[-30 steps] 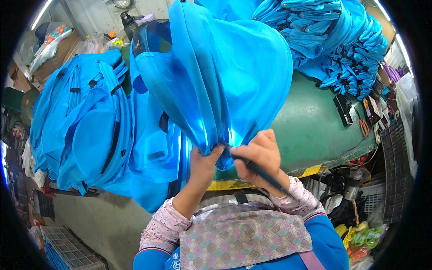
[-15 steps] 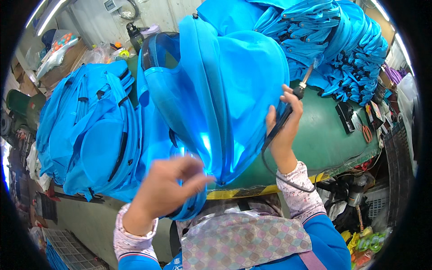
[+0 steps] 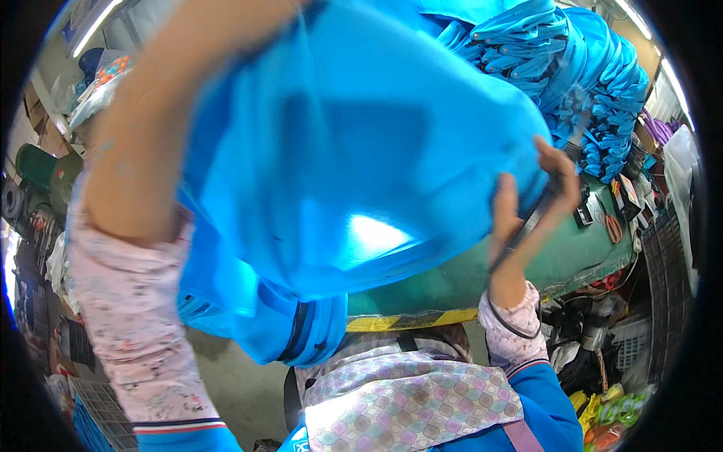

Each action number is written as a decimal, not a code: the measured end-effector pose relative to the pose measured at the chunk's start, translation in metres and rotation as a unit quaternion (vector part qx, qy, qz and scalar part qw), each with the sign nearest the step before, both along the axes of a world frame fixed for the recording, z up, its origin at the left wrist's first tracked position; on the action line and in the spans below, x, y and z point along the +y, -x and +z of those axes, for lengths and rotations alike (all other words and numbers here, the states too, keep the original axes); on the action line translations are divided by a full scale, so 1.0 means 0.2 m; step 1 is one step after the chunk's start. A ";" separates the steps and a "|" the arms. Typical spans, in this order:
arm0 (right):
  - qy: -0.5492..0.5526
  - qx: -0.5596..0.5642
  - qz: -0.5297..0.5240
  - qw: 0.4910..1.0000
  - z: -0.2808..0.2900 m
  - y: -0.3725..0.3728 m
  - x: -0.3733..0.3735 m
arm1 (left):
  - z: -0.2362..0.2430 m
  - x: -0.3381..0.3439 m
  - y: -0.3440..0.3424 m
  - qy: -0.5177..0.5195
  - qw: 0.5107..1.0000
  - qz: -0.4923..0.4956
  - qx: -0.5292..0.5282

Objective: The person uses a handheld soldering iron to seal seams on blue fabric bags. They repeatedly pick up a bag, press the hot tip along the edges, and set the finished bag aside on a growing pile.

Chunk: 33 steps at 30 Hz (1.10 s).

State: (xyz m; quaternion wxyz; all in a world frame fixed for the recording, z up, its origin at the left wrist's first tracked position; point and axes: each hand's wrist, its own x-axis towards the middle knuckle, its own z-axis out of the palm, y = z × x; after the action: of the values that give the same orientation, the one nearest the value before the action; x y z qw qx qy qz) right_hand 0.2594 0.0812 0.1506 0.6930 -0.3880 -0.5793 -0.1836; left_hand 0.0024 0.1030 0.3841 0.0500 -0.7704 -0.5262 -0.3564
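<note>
A large bright blue fabric piece (image 3: pixel 361 151) with a curved edge hangs in front of me above the table, smeared by motion. My left hand (image 3: pixel 252 19) reaches up to its upper left part, at the top of the picture. Its fingers are blurred and partly cut off, so their grip does not show. At the piece's right edge is my right hand (image 3: pixel 531 207), thumb and fingers apart around the side. Lying through that hand is a soldering iron (image 3: pixel 536 218) with a black handle and cord; its tip, blurred, points up and away from me.
Folded blue fabric pieces (image 3: pixel 282 324) lie at the table's near left edge. A tall heap of similar pieces (image 3: pixel 520 45) fills the far right. Orange-handled scissors (image 3: pixel 614 228) rest on the green table (image 3: pixel 452 280), which has a yellow-and-black front edge.
My left hand has swung up from the near edge to the upper left. The blue piece has lifted and turned, hiding its mesh opening. My right hand has shifted right with the soldering iron.
</note>
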 end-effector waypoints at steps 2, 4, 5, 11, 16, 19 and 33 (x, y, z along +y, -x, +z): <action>0.002 0.089 0.041 0.995 0.08 -0.01 -0.08 | 0.28 -0.31 0.06 0.049 0.997 0.048 0.031; -0.078 0.124 0.019 0.989 0.09 -0.13 -0.13 | 0.38 -0.17 0.27 -0.003 0.996 -0.003 0.089; -0.116 0.137 0.035 0.983 0.12 -0.14 -0.14 | 0.43 -0.13 0.43 -0.033 0.993 -0.003 0.113; -0.207 -0.097 0.158 0.961 0.22 -0.01 0.02 | 0.17 0.18 1.17 -0.116 0.990 0.024 0.076; -0.127 -0.119 0.385 0.906 -0.03 0.37 0.00 | -0.38 0.12 0.53 -0.254 0.965 0.001 0.070; -0.071 -0.086 0.294 0.949 -0.15 0.41 0.10 | -0.65 -0.39 0.21 0.436 0.773 -0.319 -0.331; -0.027 -0.080 0.210 0.974 -0.22 0.37 -0.02 | -1.84 -0.41 -0.12 0.270 0.703 -0.042 -0.656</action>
State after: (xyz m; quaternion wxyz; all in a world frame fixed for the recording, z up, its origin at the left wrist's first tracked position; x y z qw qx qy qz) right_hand 0.1847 0.0779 0.1071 0.6778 -0.2227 -0.6961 -0.0803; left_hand 0.0269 0.0200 0.0169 -0.5332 -0.3435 -0.4671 -0.6161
